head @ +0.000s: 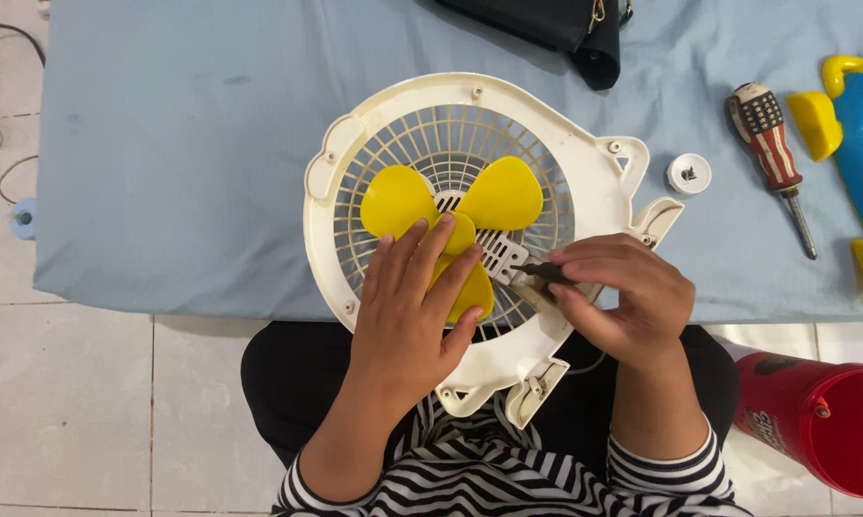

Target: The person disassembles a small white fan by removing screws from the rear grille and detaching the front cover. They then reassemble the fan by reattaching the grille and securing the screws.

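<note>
Cream fan housing (584, 172) lies flat on blue-covered worktop (182, 163), near front edge. Left hand (414, 308) rests flat w/ fingers spread on yellow blade (450, 206), grip holding nothing. Right hand (627, 297) pinches small dark tool (544, 272) at hub. Screwdriver (771, 153) + white cap (689, 173) lie to the right.

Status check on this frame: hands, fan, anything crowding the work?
Left hand flat on yellow blade. Right hand pinches dark tool at fan housing. Screwdriver lies apart, right.

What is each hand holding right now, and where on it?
Right hand pinches a dark slim tool near its tip; left hand presses flat on the yellow fan blades.
</note>
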